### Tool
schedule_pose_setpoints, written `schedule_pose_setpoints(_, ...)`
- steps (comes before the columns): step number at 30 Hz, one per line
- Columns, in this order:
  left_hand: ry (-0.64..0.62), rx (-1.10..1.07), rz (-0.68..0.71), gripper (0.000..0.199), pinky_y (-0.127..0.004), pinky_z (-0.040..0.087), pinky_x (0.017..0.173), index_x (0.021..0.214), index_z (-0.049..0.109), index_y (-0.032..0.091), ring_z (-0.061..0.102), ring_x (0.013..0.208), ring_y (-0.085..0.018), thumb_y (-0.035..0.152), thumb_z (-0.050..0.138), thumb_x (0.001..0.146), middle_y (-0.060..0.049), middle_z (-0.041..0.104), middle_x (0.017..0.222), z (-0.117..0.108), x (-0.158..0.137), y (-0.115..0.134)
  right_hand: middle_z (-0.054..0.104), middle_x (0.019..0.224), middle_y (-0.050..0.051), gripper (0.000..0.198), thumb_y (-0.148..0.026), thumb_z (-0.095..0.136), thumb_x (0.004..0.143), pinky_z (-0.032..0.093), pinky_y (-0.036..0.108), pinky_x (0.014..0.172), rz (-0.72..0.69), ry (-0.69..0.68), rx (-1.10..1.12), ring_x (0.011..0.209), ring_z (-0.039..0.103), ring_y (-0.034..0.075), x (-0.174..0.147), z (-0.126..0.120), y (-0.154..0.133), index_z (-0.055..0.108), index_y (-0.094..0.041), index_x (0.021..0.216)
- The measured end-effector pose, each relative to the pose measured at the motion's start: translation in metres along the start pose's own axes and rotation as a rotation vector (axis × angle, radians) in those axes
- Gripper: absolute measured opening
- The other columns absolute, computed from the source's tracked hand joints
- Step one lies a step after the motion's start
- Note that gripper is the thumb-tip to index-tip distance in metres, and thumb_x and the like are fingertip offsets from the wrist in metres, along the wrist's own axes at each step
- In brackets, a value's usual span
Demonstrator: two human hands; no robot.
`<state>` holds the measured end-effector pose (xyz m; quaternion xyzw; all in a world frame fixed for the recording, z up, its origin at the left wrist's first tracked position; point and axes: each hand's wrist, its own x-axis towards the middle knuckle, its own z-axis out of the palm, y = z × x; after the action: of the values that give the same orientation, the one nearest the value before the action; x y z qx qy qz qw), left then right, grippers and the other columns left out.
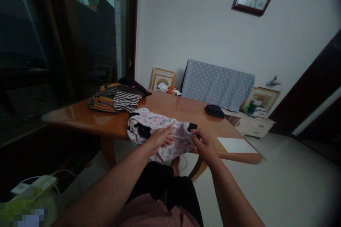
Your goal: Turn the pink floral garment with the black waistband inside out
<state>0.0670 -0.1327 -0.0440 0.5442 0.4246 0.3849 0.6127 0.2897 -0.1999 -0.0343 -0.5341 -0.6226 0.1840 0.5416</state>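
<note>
A white garment (pixel 160 122) with a pink and grey floral print and black trim lies partly on the wooden table and hangs over its front edge. My left hand (pixel 163 137) rests on the middle of the cloth, thumb and fingers apart. At the garment's right end, beside a black cuff, my right hand (pixel 204 143) pinches the fabric between thumb and fingers. Part of the garment under my left hand is hidden.
The table (pixel 186 108) holds a pile of striped clothes (pixel 125 97) at the left, a dark folded item (pixel 214 110) at the right and a white sheet (pixel 236 145) near the right corner. A low white cabinet (pixel 253 126) stands behind.
</note>
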Motion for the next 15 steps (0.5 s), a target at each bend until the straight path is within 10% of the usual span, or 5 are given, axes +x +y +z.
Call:
schedule_pose_setpoints(4,-0.139,-0.459,-0.131,0.053,-0.033,0.053,0.075,0.100,0.072,0.018,0.071,0.087,-0.024,0.066,0.071,0.078,-0.012,0.076,0.099,0.010,0.000,0.000,0.072,0.103,0.001,0.019,-0.016,0.058,0.083,0.049,0.033,0.091,-0.160,-0.429,0.002,0.097,0.065,0.019,-0.032,0.025,-0.029,0.071,-0.024,0.095)
schedule_pose_setpoints(9,-0.036,-0.509,0.006,0.028,-0.026,0.052,0.081,0.090,0.071,0.015,0.070,0.083,-0.017,0.016,0.083,0.064,-0.009,0.074,0.092,0.006,-0.002,-0.011,0.072,0.098,0.001,0.022,-0.011,0.057,0.082,0.049,0.032,0.091,-0.148,-0.551,-0.035,0.096,0.064,0.019,-0.054,0.038,-0.034,0.070,-0.024,0.094)
schedule_pose_setpoints(15,0.118,-0.335,-0.193,0.050,-0.028,0.047,0.060,0.087,0.067,0.017,0.066,0.071,-0.019,0.065,0.075,0.074,-0.007,0.071,0.082,0.009,-0.013,-0.024,0.072,0.103,0.001,0.019,-0.012,0.055,0.085,0.049,0.033,0.091,-0.112,-0.466,0.035,0.098,0.065,0.018,-0.055,0.033,-0.039,0.067,-0.024,0.093)
